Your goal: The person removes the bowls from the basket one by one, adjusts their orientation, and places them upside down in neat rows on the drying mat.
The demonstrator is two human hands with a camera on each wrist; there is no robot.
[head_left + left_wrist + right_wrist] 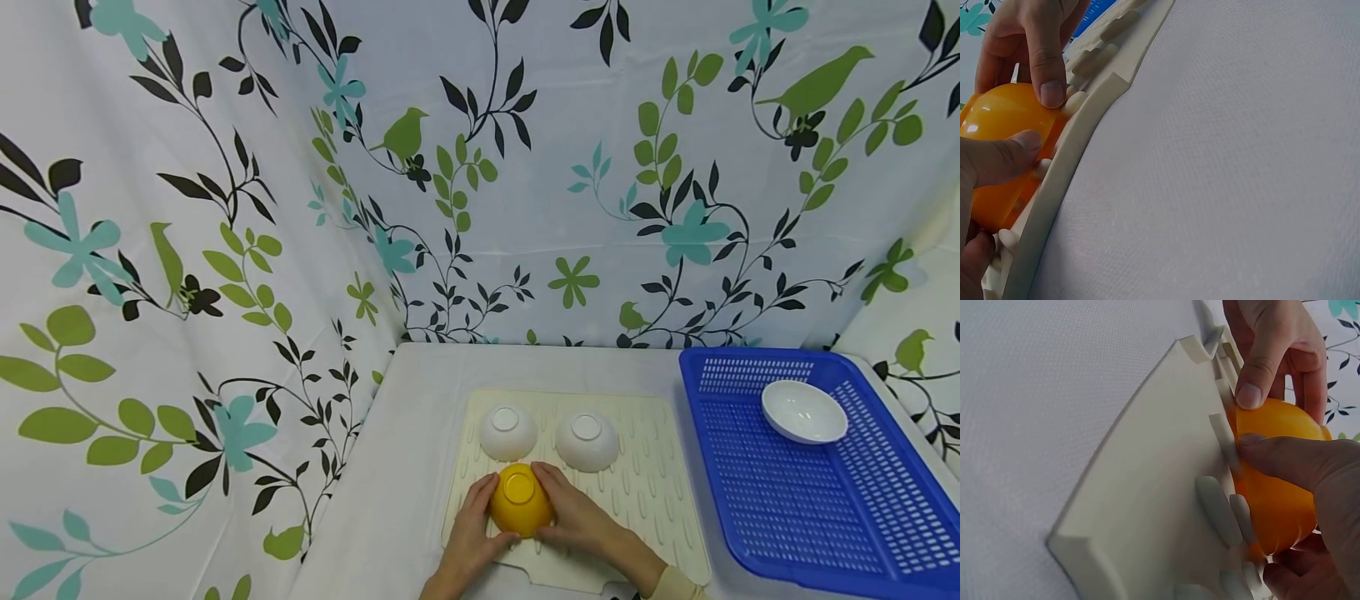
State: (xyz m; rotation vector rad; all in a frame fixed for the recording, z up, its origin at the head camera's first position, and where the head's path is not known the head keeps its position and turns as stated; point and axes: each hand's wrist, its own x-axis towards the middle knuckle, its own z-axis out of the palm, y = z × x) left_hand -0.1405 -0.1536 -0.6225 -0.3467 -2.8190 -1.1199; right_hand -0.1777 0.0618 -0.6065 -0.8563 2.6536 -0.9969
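A: Start with what is nearest you. What are your hands doing?

B: At the bottom centre of the head view, your left hand (468, 523) curves round the left side of the yellow bowl (519, 510), and your right hand (576, 510) curves round its right side. Both are only partly open, at the bowl's width, with thumbs on your near side of it. A pale sleeve (677, 586) shows at the lower edge.

A: How does your bowl sit?

B: Upside down, foot ring up, its rim at the pegs of your cream rack (660, 479). You have the rack flat on the white bench (375, 500).

A: And beyond your fingers?

B: Just above the yellow bowl in the frame, you have two white bowls, one left (508, 435) and one right (587, 443), both overturned on the rack. At the right of the frame is your blue basket (810, 508), with a white dish (805, 412) lying in its upper part.

A: Farthest from you?

B: A curtain (525, 208) printed with leaves and birds fills the upper frame.
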